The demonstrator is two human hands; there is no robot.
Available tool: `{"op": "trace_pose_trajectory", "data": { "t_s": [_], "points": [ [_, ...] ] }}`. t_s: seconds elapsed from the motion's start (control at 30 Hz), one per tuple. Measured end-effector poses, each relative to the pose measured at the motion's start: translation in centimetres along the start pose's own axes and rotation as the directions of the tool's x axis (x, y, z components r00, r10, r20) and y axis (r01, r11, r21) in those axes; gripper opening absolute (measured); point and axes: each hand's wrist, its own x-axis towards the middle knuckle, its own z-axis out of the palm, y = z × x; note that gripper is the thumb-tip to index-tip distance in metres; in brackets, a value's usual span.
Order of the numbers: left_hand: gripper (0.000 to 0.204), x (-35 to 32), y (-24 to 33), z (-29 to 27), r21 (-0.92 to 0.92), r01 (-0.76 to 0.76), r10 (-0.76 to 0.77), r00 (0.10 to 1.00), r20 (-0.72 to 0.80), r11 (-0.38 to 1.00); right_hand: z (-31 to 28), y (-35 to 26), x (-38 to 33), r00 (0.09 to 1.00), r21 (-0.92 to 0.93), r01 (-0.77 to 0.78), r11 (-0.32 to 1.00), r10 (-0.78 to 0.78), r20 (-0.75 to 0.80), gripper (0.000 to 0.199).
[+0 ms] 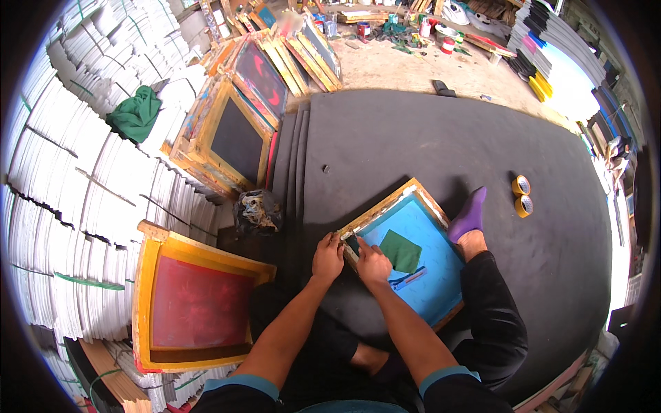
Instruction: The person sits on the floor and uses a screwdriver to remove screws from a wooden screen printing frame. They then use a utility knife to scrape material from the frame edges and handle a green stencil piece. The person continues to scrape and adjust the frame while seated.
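A wooden screen-printing frame (377, 213) with blue mesh (441, 265) lies tilted in front of me, near my purple-socked foot. At its left corner my left hand (328, 257) is closed on the wooden edge. My right hand (374, 264) is beside it, its index finger reaching forward onto a small dark green piece of cloth (354, 244) against the frame's inner edge. The other fingers are curled and partly hidden. On the mesh lie a green square of cloth (401, 251) and, just below it, a blue utility knife (409, 278).
Two yellow tape rolls (522, 195) sit right on the black sheet stack (413, 131). A yellow frame with red mesh (200, 303) leans at my left, near a dark plastic bag (258, 212). More frames (237, 138) and white bundled stacks (89, 179) stand behind.
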Motion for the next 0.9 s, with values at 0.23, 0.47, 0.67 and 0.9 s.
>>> {"op": "trace_pose_trajectory", "data": {
  "t_s": [0.23, 0.47, 0.67, 0.9],
  "points": [
    [0.043, 0.3, 0.9, -1.2, -0.011, 0.006, -0.006, 1.0, -0.026, 1.0, -1.9, -1.8, 3.0, 0.993, 0.024, -0.024, 0.999, 0.021, 0.119, 0.031],
    [0.029, 2.2, 1.8, -1.7, -0.022, -0.105, 0.101, 0.986, -0.134, 0.994, -5.2, -4.2, 8.0, 0.956, -0.216, 0.079, 0.973, -0.012, 0.293, 0.029],
    [0.022, 4.2, 1.5, 0.0, 0.177, -0.197, 0.225, 0.962, -0.156, 0.964, -5.4, -1.6, 2.7, 0.993, -0.112, 0.055, 0.992, -0.043, 0.11, 0.03],
    [0.014, 5.1, 1.6, -0.2, 0.211, -0.213, 0.242, 0.963, -0.121, 0.954, -3.7, 0.2, 0.4, 0.993, -0.058, 0.005, 0.998, 0.002, 0.121, 0.034]
  ]
}}
